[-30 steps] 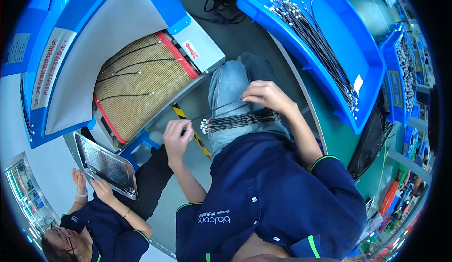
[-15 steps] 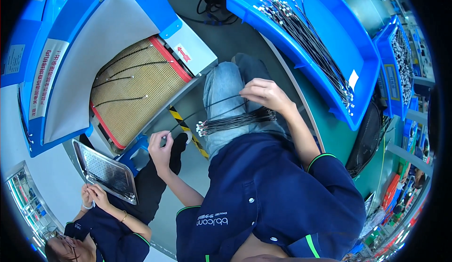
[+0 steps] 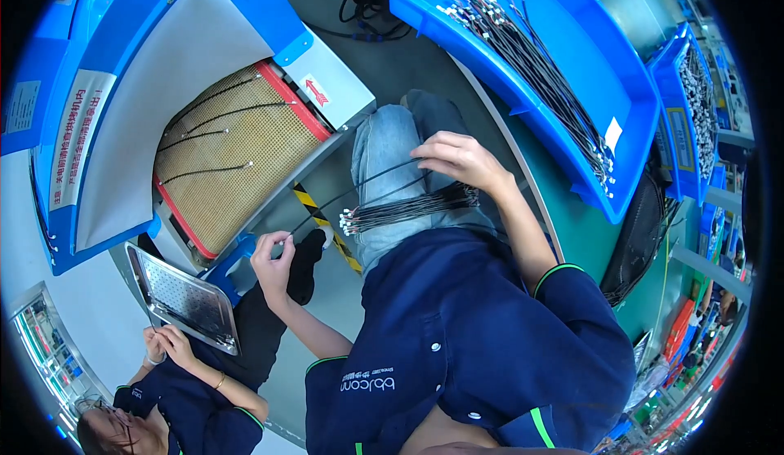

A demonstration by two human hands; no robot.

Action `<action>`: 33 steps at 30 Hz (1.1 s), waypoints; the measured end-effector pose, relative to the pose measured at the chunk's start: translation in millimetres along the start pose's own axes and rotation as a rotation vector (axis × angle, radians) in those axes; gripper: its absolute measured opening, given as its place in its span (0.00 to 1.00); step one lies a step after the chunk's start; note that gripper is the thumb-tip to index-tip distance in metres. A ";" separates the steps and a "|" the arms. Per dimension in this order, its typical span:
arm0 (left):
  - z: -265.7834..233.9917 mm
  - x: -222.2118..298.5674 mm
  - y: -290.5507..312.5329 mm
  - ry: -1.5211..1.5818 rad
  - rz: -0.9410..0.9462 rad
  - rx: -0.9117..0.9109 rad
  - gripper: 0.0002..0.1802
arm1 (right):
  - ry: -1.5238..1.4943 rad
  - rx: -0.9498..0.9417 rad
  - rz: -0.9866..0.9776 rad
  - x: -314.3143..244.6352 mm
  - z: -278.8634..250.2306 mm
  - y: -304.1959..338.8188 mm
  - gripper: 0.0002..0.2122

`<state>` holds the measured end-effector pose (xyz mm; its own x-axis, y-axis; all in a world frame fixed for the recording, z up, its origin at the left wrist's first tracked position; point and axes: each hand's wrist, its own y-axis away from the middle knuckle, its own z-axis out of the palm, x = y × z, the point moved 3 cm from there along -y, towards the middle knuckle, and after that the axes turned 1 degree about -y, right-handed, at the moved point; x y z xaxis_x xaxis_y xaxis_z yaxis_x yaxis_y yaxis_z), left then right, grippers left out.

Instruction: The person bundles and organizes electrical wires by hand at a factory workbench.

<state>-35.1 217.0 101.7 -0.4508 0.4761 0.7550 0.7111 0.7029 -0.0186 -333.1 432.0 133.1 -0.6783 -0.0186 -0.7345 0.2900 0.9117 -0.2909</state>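
My right hand (image 3: 461, 159) rests on a bundle of thin black cables with metal ends (image 3: 400, 208) lying across my jeans-clad lap. My left hand (image 3: 271, 257) pinches one end of a single black cable (image 3: 347, 194) that arcs up to my right hand's fingers. The left hand is close to the lower edge of a tan mesh conveyor belt (image 3: 233, 157), where several cables lie spaced apart.
A blue and grey machine hood (image 3: 131, 120) covers the belt's far part. A large blue bin (image 3: 531, 71) of black cables stands at upper right. Lower left, another person's hands (image 3: 167, 342) hold a perforated metal tray (image 3: 184, 298). Yellow-black tape (image 3: 322, 214) marks the machine edge.
My left hand has drawn one cable out of the bundle and moved down-left toward the belt's edge. The right hand stays on the bundle.
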 end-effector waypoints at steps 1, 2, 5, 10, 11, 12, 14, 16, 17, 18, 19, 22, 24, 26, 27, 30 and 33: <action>-0.9 -0.7 0.5 0.008 -0.008 -0.015 0.05 | 0.008 -0.007 -0.051 -2.1 -2.2 -0.4 0.08; -1.2 -0.8 0.9 0.015 -0.017 -0.029 0.05 | 0.009 -0.007 -0.050 -1.8 -4.5 -1.0 0.08; -2.5 1.6 -0.4 0.050 -0.029 -0.051 0.05 | 0.138 0.006 -0.224 -7.9 -7.1 -2.3 0.11; -8.0 -2.6 2.5 0.035 -0.026 -0.017 0.04 | 0.144 0.070 -0.157 -9.5 -2.9 -3.3 0.11; -9.4 -3.9 3.5 0.036 -0.029 -0.001 0.03 | 0.143 0.070 -0.158 -8.5 -1.2 -2.1 0.11; -10.6 -4.8 4.2 0.035 -0.029 -0.001 0.03 | 0.099 0.051 -0.112 -5.8 0.8 -0.7 0.10; -11.8 -5.8 5.3 0.027 -0.020 0.006 0.03 | 0.057 0.030 -0.066 -4.4 1.4 0.2 0.09; -13.4 -4.7 6.4 0.019 -0.008 0.013 0.03 | -0.010 0.030 -0.006 -5.3 0.8 0.5 0.07; -14.6 -3.8 6.8 0.011 0.003 0.019 0.04 | -0.010 0.031 -0.004 -5.4 0.8 1.6 0.07; -15.3 -3.7 7.0 0.011 0.003 0.018 0.04 | -0.032 0.006 0.031 -4.1 1.2 3.4 0.06; -16.4 -3.7 7.1 0.012 -0.002 0.021 0.04 | -0.054 -0.020 0.065 -3.0 1.6 4.3 0.05; -17.9 -3.3 6.6 0.010 0.006 0.032 0.04 | -0.092 -0.012 0.084 -3.1 1.1 5.2 0.04; -18.8 -3.6 6.1 0.008 0.020 0.039 0.05 | -0.085 -0.029 0.090 -3.7 1.5 5.1 0.04; -19.7 -5.1 7.1 0.000 0.027 0.035 0.05 | -0.079 -0.047 0.095 -4.0 2.9 5.8 0.04; -20.2 -5.6 7.5 0.000 0.025 0.035 0.05 | -0.083 -0.087 0.113 -4.0 4.4 6.1 0.04; -21.6 -6.9 7.2 -0.008 0.026 0.035 0.05 | -0.088 -0.133 0.120 -2.0 7.8 8.1 0.04; -24.9 -9.9 7.7 -0.024 0.022 0.044 0.05 | -0.074 -0.141 0.092 -2.4 10.9 6.7 0.04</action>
<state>-11.7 204.5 110.4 -0.4488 0.5034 0.7384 0.6967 0.7145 -0.0637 -322.2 433.6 126.2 -0.5998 0.0424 -0.7990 0.2479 0.9593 -0.1353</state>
